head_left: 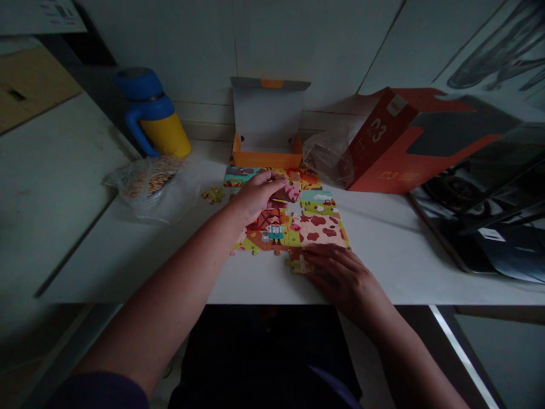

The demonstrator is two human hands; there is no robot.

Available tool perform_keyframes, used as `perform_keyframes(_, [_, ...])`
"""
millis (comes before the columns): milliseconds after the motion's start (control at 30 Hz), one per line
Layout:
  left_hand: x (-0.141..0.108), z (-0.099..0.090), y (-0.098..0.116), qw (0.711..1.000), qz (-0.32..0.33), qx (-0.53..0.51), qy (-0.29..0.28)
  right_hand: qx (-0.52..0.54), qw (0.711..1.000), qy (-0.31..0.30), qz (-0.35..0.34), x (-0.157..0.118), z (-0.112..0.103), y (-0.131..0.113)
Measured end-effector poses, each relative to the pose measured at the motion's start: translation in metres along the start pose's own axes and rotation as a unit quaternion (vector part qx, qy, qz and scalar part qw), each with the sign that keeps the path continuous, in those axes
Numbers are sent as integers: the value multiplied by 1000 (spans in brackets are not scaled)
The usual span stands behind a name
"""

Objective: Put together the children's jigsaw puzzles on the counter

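A jigsaw puzzle with a farm scene, a spotted cow and a farmer lies partly joined on the white table. My left hand is over its upper middle, fingers closed on a puzzle piece with a pink pattern, raised or tilted above the picture. My right hand lies flat at the lower right edge, fingers stretched together. Beneath its fingertips, a few joined puzzle pieces in brown and green stick out below the cow. Part of the puzzle is hidden by both hands.
A loose yellow-green piece lies left of the puzzle. Behind stands an open orange box. A crumpled plastic bag and a red box are at right. Left are a blue-yellow jug and a bagged snack.
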State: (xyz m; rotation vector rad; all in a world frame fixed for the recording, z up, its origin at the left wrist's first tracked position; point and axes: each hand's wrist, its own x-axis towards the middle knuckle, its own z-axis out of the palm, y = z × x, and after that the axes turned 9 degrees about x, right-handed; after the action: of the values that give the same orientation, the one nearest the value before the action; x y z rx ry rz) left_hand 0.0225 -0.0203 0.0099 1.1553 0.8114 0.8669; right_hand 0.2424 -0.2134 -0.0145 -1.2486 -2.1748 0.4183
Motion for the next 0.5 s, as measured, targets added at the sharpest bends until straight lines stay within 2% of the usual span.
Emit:
perform_keyframes(200, [0,0,0,1000,-2,6,3,18,1000,-17,-14,5,-3,3])
perform_keyframes(333, [0,1,1,1000,-3,-12,-7,32,999,-14,8,8,-4,-3])
perform_keyframes(400, [-1,2,1,999,-5,-32,-21,38,998,19,49,13,-4,-8])
perform_keyframes(500, [-2,4,-1,997,-16,-51,-47,55,979,113,159,31,-5,-13])
